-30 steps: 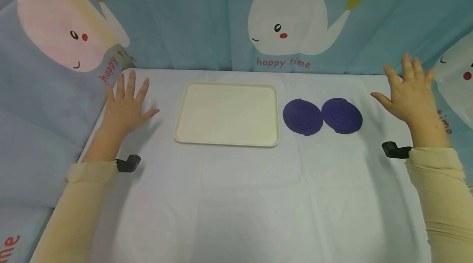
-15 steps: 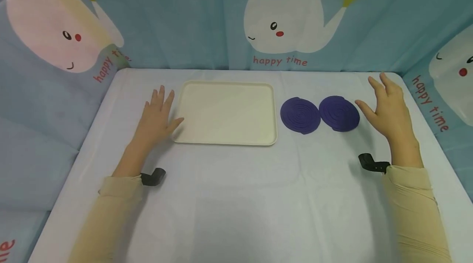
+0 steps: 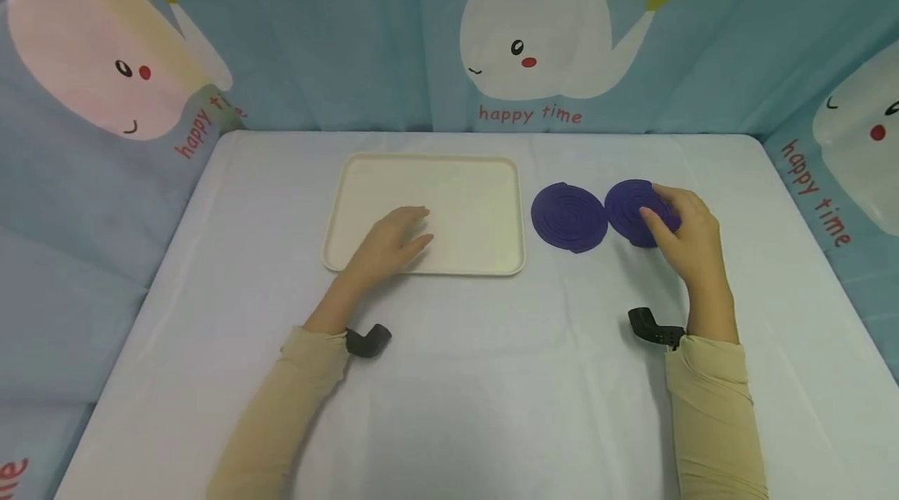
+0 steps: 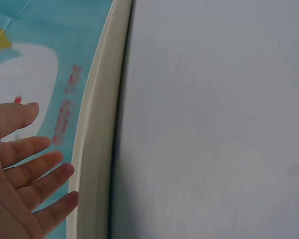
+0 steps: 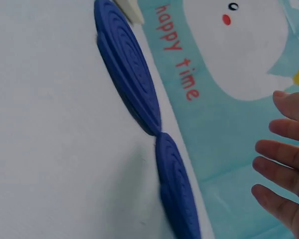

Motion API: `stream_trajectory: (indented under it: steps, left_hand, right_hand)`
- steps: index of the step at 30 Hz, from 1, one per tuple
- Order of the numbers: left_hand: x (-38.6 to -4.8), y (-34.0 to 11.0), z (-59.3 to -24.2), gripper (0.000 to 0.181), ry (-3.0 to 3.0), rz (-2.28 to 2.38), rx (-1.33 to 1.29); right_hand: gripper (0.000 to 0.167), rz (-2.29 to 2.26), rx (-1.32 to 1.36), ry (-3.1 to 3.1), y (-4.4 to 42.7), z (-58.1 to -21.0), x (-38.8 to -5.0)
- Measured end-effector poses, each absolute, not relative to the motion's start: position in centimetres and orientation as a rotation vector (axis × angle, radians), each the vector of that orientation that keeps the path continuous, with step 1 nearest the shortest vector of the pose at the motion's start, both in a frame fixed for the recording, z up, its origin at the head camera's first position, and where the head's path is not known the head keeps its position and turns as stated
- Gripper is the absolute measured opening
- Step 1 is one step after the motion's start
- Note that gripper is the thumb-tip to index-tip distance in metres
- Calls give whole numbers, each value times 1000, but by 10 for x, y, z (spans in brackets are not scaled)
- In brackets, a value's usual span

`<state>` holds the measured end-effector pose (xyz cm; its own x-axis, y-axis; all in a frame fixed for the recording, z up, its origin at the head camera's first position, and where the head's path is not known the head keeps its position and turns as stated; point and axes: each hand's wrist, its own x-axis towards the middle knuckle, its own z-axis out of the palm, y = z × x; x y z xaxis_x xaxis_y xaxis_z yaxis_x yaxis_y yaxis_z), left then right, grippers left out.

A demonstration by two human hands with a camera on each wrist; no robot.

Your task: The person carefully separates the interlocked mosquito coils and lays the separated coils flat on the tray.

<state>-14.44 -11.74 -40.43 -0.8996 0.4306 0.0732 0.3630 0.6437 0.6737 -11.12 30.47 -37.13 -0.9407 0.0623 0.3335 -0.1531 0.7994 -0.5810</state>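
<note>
Two round purple mats with concentric ridges lie edge to edge on the table. They are the left mat [image 3: 570, 217] and the right mat [image 3: 632, 207]. Over the right mat's outer edge is my right hand [image 3: 690, 239], thumb and fingers spread around a gap. In the right wrist view that hand [image 5: 289, 154] has loosely bent fingers and appears apart from the right mat [image 5: 177, 184]. My left hand [image 3: 386, 246] hovers over the front of the cream tray [image 3: 477, 219], holding nothing. Its relaxed fingers [image 4: 37, 169] also show in the left wrist view.
A white cloth [image 3: 477, 375] covers the table. Blue curtains with whale prints [image 3: 541, 32] rise along the back and sides. Each wrist carries a black camera mount, the left mount [image 3: 368, 341] and the right mount [image 3: 653, 327].
Both hands have moved inward from the table's sides. The left hand came from left of the tray to above it, the right hand to the right mat. Mats and tray stay put.
</note>
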Motion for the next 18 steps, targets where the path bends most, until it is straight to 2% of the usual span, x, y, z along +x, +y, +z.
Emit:
stream_trajectory:
  steps: [10,18]
  left_hand:
    - [-137,-54,-411,33,2504,1376,805]
    - [-138,12,-394,27,2375,1554,569]
  right_hand:
    - [33,1124,-11,-2615,289,-396,-104]
    - [30,1244,-54,-2612,283,-412,-111]
